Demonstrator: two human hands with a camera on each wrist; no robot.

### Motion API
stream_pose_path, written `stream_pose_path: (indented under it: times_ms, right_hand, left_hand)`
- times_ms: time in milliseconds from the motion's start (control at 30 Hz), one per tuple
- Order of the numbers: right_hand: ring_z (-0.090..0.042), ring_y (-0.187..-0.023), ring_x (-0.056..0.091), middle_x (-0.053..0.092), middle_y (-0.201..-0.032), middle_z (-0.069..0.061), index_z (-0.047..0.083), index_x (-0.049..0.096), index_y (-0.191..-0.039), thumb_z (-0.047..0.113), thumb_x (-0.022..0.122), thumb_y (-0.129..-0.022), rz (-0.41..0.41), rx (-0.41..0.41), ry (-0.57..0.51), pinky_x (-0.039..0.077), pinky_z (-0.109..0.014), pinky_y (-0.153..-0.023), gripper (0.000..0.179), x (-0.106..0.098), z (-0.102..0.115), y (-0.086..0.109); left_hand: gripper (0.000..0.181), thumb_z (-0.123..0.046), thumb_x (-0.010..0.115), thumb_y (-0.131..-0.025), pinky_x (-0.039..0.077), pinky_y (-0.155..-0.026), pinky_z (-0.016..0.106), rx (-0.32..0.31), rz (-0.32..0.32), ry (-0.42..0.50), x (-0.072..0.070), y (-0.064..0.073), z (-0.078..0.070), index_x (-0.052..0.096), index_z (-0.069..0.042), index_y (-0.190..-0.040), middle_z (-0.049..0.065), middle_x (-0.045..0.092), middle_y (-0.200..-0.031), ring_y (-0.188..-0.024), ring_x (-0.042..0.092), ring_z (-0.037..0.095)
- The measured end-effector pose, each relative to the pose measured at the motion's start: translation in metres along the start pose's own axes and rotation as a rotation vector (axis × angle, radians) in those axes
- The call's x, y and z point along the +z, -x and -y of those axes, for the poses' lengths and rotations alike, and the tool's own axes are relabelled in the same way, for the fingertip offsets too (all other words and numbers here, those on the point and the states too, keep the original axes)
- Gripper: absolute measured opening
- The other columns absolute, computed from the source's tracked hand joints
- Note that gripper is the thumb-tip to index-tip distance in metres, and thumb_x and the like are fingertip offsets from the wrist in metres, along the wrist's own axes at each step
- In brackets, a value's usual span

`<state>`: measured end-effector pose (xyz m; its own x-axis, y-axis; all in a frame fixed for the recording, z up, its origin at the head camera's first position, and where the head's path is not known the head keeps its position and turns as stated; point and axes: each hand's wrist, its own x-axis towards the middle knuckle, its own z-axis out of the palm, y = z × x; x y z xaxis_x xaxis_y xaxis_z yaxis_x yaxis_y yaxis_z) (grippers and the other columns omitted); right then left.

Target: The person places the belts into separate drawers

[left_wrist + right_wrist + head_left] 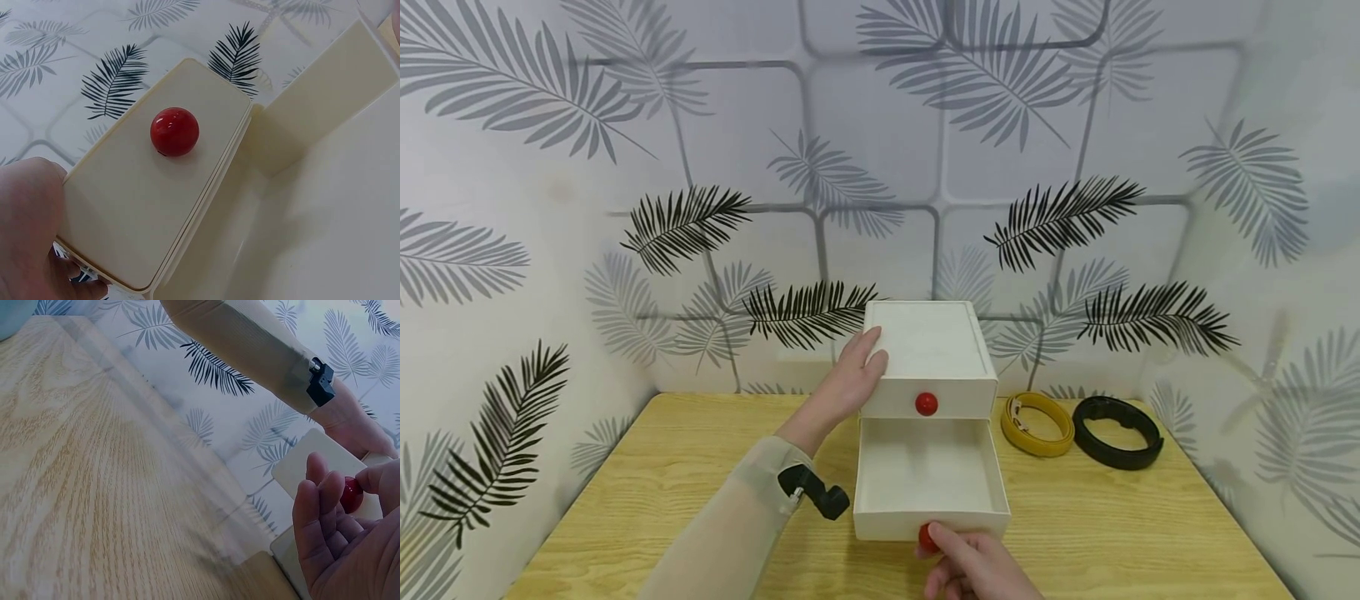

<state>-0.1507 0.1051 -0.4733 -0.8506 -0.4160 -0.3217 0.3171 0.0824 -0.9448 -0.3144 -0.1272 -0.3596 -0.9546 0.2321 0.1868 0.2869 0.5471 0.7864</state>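
Grained wooden table (700, 433), boxy drawer (887, 527), right fingers (306, 515) pinching round knob (926, 540)

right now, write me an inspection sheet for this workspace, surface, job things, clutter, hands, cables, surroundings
Surface: wood-grain table, light yellowish brown.
Job's things: white drawer unit; upper drawer closed, lower drawer pulled out.
Clutter: mustard belt and black belt, both coiled, right of the unit.
Hands: left hand rests on the unit's upper left edge; right hand pinches the lower red knob.
Cables: nothing seen.
Surroundings: pale leaf-print walls behind and to both sides.
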Motion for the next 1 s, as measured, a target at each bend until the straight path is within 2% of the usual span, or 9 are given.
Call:
stream_pose_path:
  times_ms: [667,1000]
  right_hand:
    - [-0.012,-0.065,0.061,0.077,-0.084,-0.005,-0.003,0.074,-0.124,0.051,0.051,-0.116,-0.002,0.003,0.001,0.051,-0.025,-0.062,0.058,-0.0009,-0.0042,0.001]
    - [-0.011,-0.066,0.065,0.079,-0.087,-0.007,-0.003,0.075,-0.127,0.065,0.051,-0.112,0.005,0.03,0.001,0.055,-0.024,-0.061,0.073,-0.0026,-0.0056,0.0031]
  left_hand:
    - [0.067,-0.039,0.034,-0.116,0.015,-0.134,0.058,0.003,0.009,0.002,-0.0007,0.0021,0.0,0.026,-0.013,-0.177,0.016,0.013,-0.184,-0.17,0.009,0.034]
    - [0.067,-0.038,0.035,-0.116,0.015,-0.134,0.059,0.01,0.005,0.002,-0.0008,0.0014,0.0,0.026,-0.012,-0.177,0.017,0.014,-0.183,-0.169,0.009,0.035]
